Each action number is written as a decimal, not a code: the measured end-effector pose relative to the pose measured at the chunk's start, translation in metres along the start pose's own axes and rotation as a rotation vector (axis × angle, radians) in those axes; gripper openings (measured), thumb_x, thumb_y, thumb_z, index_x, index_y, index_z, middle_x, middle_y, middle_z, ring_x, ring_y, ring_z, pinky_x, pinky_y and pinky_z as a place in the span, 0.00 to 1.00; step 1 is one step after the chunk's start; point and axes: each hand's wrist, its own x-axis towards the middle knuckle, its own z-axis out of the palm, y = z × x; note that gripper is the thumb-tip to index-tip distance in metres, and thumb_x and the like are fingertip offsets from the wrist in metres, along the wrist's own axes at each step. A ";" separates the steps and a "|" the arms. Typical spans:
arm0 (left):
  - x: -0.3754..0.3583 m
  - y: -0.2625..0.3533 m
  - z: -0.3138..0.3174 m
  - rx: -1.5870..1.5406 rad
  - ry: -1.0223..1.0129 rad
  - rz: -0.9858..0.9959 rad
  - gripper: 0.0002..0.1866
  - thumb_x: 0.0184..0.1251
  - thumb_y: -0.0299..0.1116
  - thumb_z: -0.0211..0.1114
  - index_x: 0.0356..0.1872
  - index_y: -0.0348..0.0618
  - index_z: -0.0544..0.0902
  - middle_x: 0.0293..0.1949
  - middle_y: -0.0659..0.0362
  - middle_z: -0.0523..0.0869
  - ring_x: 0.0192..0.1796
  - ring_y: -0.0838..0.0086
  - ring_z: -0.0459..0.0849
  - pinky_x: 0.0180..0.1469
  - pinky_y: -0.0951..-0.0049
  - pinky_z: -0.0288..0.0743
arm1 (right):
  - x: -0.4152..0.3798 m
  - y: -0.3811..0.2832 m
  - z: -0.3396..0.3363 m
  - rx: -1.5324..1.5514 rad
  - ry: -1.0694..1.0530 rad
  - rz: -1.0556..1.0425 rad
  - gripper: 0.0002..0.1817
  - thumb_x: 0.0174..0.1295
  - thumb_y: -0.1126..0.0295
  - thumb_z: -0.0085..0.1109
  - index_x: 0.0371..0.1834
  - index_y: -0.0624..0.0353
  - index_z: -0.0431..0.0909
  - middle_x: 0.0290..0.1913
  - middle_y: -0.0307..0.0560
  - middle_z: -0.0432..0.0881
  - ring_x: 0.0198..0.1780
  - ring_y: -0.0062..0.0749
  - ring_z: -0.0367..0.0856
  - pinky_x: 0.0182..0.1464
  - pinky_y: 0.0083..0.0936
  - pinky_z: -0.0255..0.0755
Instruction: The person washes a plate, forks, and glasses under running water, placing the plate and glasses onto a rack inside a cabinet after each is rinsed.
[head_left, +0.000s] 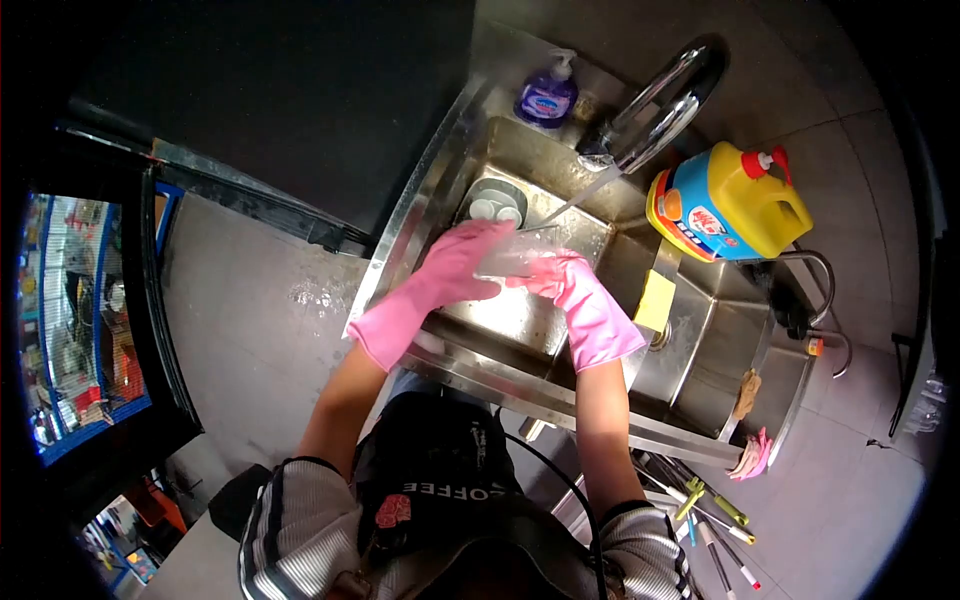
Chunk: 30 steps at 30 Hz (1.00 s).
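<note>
Over the left basin of a steel sink [397, 245], my two hands in pink rubber gloves meet around a clear, see-through container [507, 257], blurred by motion. My left hand [465, 262] is against its left side, fingers bent. My right hand [560, 277] grips its right end with curled fingers. Whether it is a cup or a box I cannot make out. Water runs from the chrome faucet [655, 105] into the basin, just beyond the container. Behind my left hand, a dark round dish [497, 190] with small white round pieces sits in the basin.
A yellow detergent jug [735, 205] with a red pump stands right of the faucet. A purple soap bottle [547, 97] is at the back. A yellow sponge [655, 300] lies on the divider. Several mop handles [705, 510] lean at lower right. A pink cloth [752, 455] hangs at the corner.
</note>
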 end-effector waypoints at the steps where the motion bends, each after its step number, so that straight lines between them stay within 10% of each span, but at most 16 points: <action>1: 0.006 -0.007 -0.001 0.200 -0.066 0.039 0.49 0.49 0.29 0.79 0.76 0.42 0.65 0.67 0.48 0.78 0.70 0.60 0.75 0.72 0.69 0.66 | 0.003 0.002 -0.005 -0.084 -0.165 -0.022 0.21 0.73 0.71 0.54 0.64 0.73 0.72 0.55 0.70 0.83 0.43 0.57 0.89 0.39 0.37 0.86; 6: 0.029 0.017 -0.011 0.449 -0.324 -0.302 0.48 0.46 0.36 0.79 0.72 0.40 0.66 0.56 0.44 0.85 0.57 0.54 0.86 0.62 0.63 0.77 | 0.022 0.034 0.017 0.204 0.256 -0.017 0.27 0.75 0.51 0.50 0.54 0.69 0.79 0.39 0.61 0.87 0.24 0.42 0.81 0.24 0.28 0.75; 11: 0.066 0.098 -0.006 0.988 -0.451 -0.803 0.32 0.46 0.37 0.78 0.55 0.38 0.79 0.50 0.44 0.88 0.51 0.58 0.89 0.54 0.60 0.80 | 0.039 0.076 0.001 0.420 0.243 -0.139 0.43 0.73 0.33 0.42 0.63 0.68 0.70 0.52 0.70 0.83 0.51 0.56 0.86 0.52 0.51 0.82; 12: 0.067 0.072 -0.005 1.042 -0.396 -0.709 0.28 0.49 0.38 0.77 0.52 0.39 0.82 0.46 0.46 0.89 0.48 0.58 0.90 0.52 0.61 0.81 | 0.040 0.077 0.000 0.482 0.225 -0.121 0.46 0.74 0.34 0.40 0.78 0.66 0.54 0.63 0.76 0.72 0.63 0.65 0.76 0.68 0.63 0.67; 15: 0.075 0.042 0.010 1.126 -0.309 -0.582 0.19 0.52 0.35 0.76 0.47 0.43 0.88 0.43 0.52 0.91 0.49 0.62 0.90 0.51 0.66 0.82 | 0.029 0.055 0.048 0.708 0.351 -0.093 0.50 0.70 0.33 0.49 0.77 0.67 0.54 0.65 0.76 0.70 0.64 0.65 0.74 0.70 0.63 0.65; 16: 0.077 0.046 0.019 1.161 -0.281 -0.550 0.18 0.53 0.34 0.76 0.46 0.45 0.89 0.45 0.55 0.91 0.51 0.64 0.89 0.52 0.67 0.82 | 0.037 0.052 0.052 0.836 0.425 -0.023 0.40 0.65 0.36 0.62 0.61 0.65 0.75 0.57 0.66 0.80 0.63 0.58 0.76 0.69 0.55 0.69; 20: 0.085 0.041 0.039 1.115 -0.121 -0.408 0.17 0.56 0.35 0.73 0.48 0.46 0.89 0.47 0.56 0.91 0.53 0.64 0.89 0.54 0.66 0.82 | 0.048 0.042 0.059 0.879 0.117 -0.370 0.23 0.70 0.47 0.61 0.47 0.59 0.81 0.49 0.49 0.84 0.55 0.37 0.81 0.61 0.37 0.75; 25: 0.072 0.016 0.047 0.649 0.199 0.180 0.20 0.66 0.40 0.65 0.57 0.47 0.86 0.57 0.57 0.87 0.63 0.63 0.82 0.65 0.65 0.74 | 0.012 -0.004 0.075 0.586 0.399 -0.558 0.33 0.65 0.35 0.59 0.52 0.56 0.80 0.52 0.50 0.82 0.58 0.42 0.77 0.64 0.39 0.71; 27: 0.078 0.019 0.040 0.261 0.057 0.184 0.27 0.68 0.46 0.63 0.67 0.49 0.81 0.67 0.55 0.81 0.73 0.64 0.72 0.77 0.67 0.62 | 0.000 -0.005 0.071 0.676 0.184 -0.564 0.35 0.62 0.32 0.59 0.52 0.54 0.80 0.55 0.51 0.80 0.60 0.42 0.75 0.67 0.41 0.68; 30: 0.126 0.011 0.068 0.471 0.340 -0.056 0.17 0.69 0.46 0.62 0.44 0.47 0.90 0.49 0.54 0.89 0.53 0.67 0.86 0.60 0.64 0.77 | 0.047 0.002 0.037 0.873 0.300 -0.677 0.37 0.59 0.32 0.60 0.57 0.52 0.78 0.60 0.52 0.78 0.63 0.46 0.72 0.68 0.46 0.66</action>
